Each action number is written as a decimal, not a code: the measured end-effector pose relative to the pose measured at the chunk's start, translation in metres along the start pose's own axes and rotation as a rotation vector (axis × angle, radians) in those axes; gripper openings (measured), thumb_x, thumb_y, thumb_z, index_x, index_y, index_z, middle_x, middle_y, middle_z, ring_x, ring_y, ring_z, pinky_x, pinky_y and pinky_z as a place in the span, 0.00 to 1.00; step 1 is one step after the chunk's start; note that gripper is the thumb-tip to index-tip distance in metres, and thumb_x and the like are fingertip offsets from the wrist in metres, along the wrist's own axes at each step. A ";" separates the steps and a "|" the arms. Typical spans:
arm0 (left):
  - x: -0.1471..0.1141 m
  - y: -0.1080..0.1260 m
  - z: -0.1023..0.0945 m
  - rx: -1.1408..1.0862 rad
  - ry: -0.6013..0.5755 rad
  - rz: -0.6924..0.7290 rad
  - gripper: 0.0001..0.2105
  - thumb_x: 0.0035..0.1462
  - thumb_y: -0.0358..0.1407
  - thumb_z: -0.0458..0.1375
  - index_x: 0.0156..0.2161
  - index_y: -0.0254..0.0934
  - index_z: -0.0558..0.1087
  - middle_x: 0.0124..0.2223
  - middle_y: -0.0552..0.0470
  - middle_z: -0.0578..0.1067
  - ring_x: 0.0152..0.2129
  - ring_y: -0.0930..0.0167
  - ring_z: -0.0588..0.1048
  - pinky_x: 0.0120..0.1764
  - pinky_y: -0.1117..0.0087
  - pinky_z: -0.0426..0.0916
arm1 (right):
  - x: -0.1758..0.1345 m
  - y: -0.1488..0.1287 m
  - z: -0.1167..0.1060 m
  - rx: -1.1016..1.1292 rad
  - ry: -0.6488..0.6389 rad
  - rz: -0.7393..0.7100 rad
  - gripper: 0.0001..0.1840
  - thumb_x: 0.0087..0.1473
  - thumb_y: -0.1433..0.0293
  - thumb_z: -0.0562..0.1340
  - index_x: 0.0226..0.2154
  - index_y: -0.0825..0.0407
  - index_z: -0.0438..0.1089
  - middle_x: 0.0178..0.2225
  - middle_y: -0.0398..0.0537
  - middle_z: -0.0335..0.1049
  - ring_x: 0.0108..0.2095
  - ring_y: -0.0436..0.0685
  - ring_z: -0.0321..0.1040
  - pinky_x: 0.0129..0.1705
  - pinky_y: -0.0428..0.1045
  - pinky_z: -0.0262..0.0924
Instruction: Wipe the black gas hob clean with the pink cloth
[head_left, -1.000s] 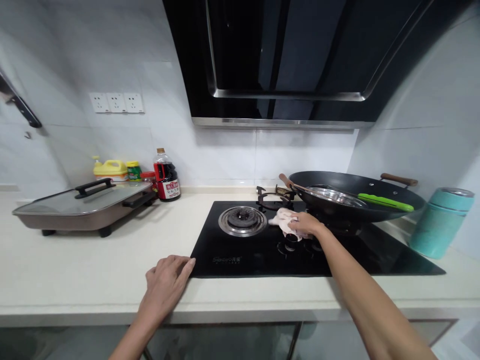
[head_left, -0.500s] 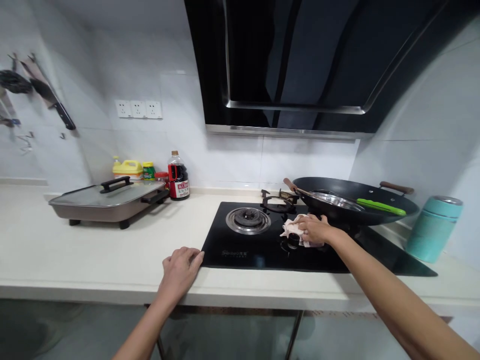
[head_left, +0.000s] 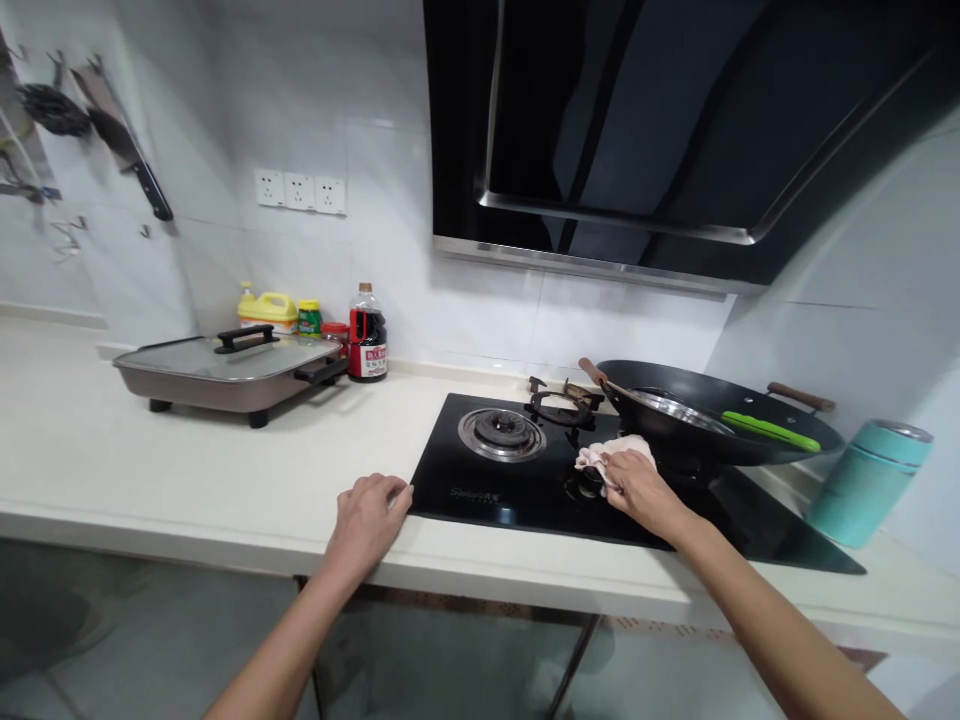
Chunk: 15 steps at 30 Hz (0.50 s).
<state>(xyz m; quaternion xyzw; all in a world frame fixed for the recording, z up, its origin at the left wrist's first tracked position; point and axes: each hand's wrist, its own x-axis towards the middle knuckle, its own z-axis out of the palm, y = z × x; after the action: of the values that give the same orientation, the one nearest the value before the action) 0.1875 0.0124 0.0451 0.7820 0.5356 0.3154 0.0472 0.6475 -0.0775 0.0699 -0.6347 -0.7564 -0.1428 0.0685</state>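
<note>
My right hand [head_left: 643, 492] grips a pale pinkish-white cloth [head_left: 621, 452], its fingers pressed into the folds. The cloth lies on the black glass gas stove [head_left: 480, 510], against a black control knob [head_left: 591, 482]. My left hand [head_left: 369, 515] rests on the counter, thumb tip at the stove's left front corner; it holds nothing and its fingers are loosely bent. Left of the knob is a round burner [head_left: 502, 432] without its grate. Behind it, a dark pot grate [head_left: 566, 405] sits at the stove's back edge.
A black wok [head_left: 675, 435] with a green-handled utensil [head_left: 772, 430] sits over the right burner. Beside it stands a turquoise flask [head_left: 870, 485]. A lidded electric pan [head_left: 225, 375] and a soy sauce bottle [head_left: 369, 335] are at left. The range hood [head_left: 600, 130] hangs above.
My right hand has shifted slightly over the cloth, which is bunched closer round the back of the knob. My left hand stays at the stove corner. The camera view has tilted a little.
</note>
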 end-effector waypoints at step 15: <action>-0.003 0.005 0.004 0.086 0.004 0.037 0.16 0.65 0.45 0.52 0.42 0.42 0.80 0.47 0.45 0.81 0.49 0.56 0.75 0.52 0.55 0.64 | -0.063 -0.049 -0.014 0.454 0.224 0.154 0.14 0.61 0.63 0.53 0.25 0.47 0.57 0.29 0.46 0.65 0.33 0.57 0.63 0.38 0.53 0.59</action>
<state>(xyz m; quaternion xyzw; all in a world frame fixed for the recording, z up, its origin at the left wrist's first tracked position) 0.1931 0.0087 0.0428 0.7922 0.5344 0.2944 0.0065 0.6098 -0.1489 0.0592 -0.6391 -0.7061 -0.0334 0.3032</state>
